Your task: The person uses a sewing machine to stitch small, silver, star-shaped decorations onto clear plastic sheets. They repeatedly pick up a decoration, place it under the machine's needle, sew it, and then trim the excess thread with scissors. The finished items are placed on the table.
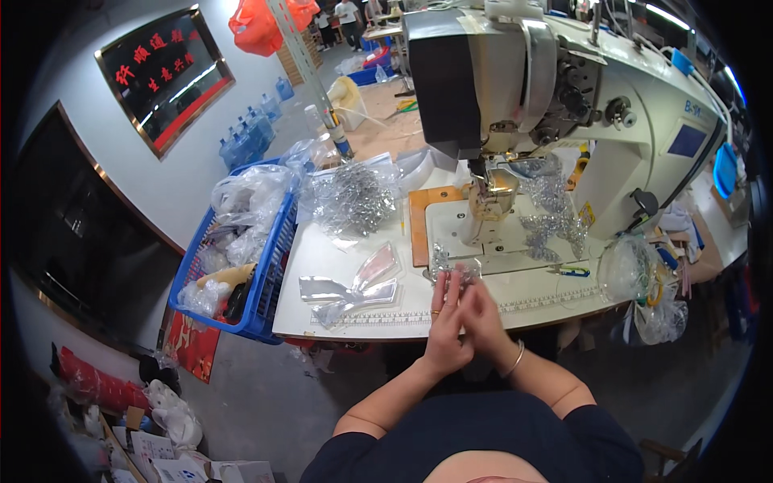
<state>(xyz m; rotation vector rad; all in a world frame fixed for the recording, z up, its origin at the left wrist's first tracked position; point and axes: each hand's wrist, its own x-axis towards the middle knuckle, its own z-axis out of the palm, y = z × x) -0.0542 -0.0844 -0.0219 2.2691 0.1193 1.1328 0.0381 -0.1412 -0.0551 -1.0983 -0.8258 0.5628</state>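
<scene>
- Worktable (pixel 322 258), white, with a ruler strip (pixel 386 319) along its near edge.
- Sewing machine (pixel 612 88) at far right, its needle above a metal plate.
- Blue basket (pixel 266 286), filled with clear bags, beside the worktable's left edge.
- Plastic bag (pixel 354 201) of glittery silver bits, far left on the worktable.
- Branched silver-and-pink piece (pixel 346 301), lying flat, left of the hands.
- Glittery cutouts (pixel 555 229), right of the needle.
- Left hand (pixel 448 338): 2 fingers extended close together at the work; I cannot tell whether it pinches.
- Right hand (pixel 483 319): fingers bunched, just beside; its grip is unclear.
- Glittery silver piece (pixel 441 259) at the fingertips, by the plate's near edge.
- Thread snips (pixel 573 271) lie right.
</scene>
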